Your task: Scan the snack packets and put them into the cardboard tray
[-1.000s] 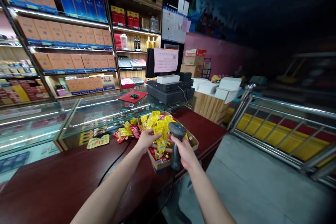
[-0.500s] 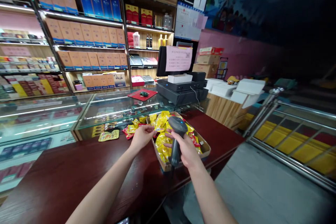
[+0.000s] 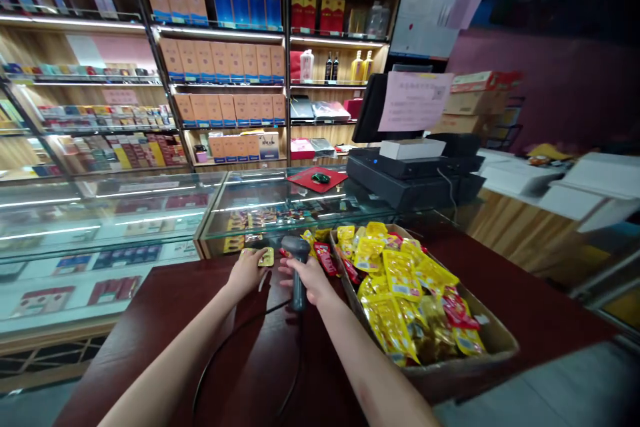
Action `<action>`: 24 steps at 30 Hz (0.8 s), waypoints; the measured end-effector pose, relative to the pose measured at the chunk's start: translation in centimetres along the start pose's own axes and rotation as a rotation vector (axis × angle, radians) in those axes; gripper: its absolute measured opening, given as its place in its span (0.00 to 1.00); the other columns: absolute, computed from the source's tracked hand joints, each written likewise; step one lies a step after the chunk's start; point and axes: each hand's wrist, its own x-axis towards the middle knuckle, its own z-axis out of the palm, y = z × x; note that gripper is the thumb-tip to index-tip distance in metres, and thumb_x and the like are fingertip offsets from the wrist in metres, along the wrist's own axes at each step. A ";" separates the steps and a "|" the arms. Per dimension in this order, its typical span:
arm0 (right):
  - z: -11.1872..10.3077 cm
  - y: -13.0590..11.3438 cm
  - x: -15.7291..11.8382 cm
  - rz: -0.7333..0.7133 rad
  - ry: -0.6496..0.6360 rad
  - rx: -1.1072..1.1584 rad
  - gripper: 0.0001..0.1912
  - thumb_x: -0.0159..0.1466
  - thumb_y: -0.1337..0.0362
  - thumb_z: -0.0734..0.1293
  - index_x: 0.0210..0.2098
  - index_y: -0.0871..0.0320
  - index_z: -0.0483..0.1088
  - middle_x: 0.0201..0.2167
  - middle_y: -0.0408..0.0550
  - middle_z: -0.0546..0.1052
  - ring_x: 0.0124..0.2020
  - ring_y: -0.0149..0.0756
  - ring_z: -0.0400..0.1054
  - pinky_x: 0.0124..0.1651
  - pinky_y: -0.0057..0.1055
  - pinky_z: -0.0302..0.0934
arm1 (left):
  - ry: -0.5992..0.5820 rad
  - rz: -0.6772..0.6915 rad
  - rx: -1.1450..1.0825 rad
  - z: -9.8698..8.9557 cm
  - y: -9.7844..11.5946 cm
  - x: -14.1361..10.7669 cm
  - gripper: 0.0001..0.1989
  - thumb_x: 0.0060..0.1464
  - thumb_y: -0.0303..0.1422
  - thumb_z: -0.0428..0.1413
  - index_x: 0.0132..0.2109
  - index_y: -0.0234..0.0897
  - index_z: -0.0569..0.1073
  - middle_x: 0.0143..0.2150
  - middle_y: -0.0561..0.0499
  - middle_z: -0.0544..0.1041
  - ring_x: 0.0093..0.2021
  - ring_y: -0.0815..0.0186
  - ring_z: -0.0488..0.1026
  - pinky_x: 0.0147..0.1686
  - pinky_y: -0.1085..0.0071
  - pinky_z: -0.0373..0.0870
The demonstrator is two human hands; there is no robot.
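Observation:
In the head view my left hand point(image 3: 247, 273) is closed at the fingertips on a small flat yellow packet point(image 3: 268, 257), near the edge of the glass case; part of the packet is hidden under the fingers. Wrapped round the handle of a dark grey barcode scanner point(image 3: 298, 280) is my right hand point(image 3: 313, 280), some of its fingers stretched out past the handle. The scanner's head points toward the left and its black cable point(image 3: 235, 328) loops down over the counter. Just right of the scanner, red and yellow snack packets point(image 3: 326, 258) lie beside a cardboard box point(image 3: 493, 355).
Many yellow and red snack packets point(image 3: 400, 273) fill the box on the dark red counter point(image 3: 175, 320). Behind runs a glass display case point(image 3: 165, 203) with a red mat point(image 3: 305, 177) and a mouse point(image 3: 321, 178). A black till point(image 3: 400, 177) and monitor stand at the back right.
My view has turned left. Both hands have moved left, away from above the box; my left hand has reached the yellow packet and my right hand has brought the scanner near it.

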 end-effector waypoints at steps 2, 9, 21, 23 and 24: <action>0.8 0.8 1.7 0.031 -0.012 -0.006 0.14 0.51 0.66 0.70 0.37 0.60 0.67 0.37 0.51 0.77 0.38 0.43 0.75 0.28 0.36 0.72 | -0.018 0.033 0.111 0.3 -1.2 0.9 0.29 0.52 0.33 0.58 0.62 0.40 0.65 0.60 0.41 0.67 0.59 0.54 0.64 0.56 0.63 0.59; 1.0 3.6 5.0 0.104 0.069 -0.097 0.12 0.50 0.65 0.71 0.33 0.60 0.68 0.31 0.47 0.75 0.38 0.40 0.73 0.30 0.33 0.71 | -0.053 0.111 0.284 1.6 -2.6 1.7 0.22 0.56 0.38 0.55 0.57 0.38 0.69 0.55 0.41 0.71 0.56 0.54 0.66 0.52 0.62 0.62; -0.6 2.8 -1.5 0.109 0.069 0.007 0.17 0.46 0.62 0.75 0.33 0.59 0.69 0.37 0.50 0.76 0.46 0.46 0.71 0.32 0.35 0.72 | -0.053 -0.042 -0.033 -1.3 0.2 -5.8 0.16 0.61 0.34 0.47 0.52 0.38 0.72 0.41 0.42 0.78 0.43 0.56 0.74 0.42 0.67 0.65; -0.9 2.7 -2.9 0.087 0.056 0.001 0.18 0.46 0.61 0.75 0.33 0.59 0.70 0.37 0.51 0.76 0.47 0.46 0.71 0.33 0.35 0.72 | -0.041 -0.151 -0.368 -2.3 0.7 -6.6 0.16 0.60 0.40 0.49 0.48 0.36 0.74 0.39 0.43 0.79 0.42 0.57 0.75 0.40 0.70 0.66; -1.0 2.7 -3.5 0.073 0.044 0.006 0.18 0.46 0.60 0.75 0.34 0.59 0.70 0.38 0.51 0.77 0.47 0.46 0.71 0.33 0.35 0.72 | -0.060 -0.193 -0.554 -2.6 1.0 -7.0 0.18 0.59 0.42 0.50 0.46 0.35 0.75 0.38 0.43 0.79 0.40 0.57 0.76 0.39 0.71 0.67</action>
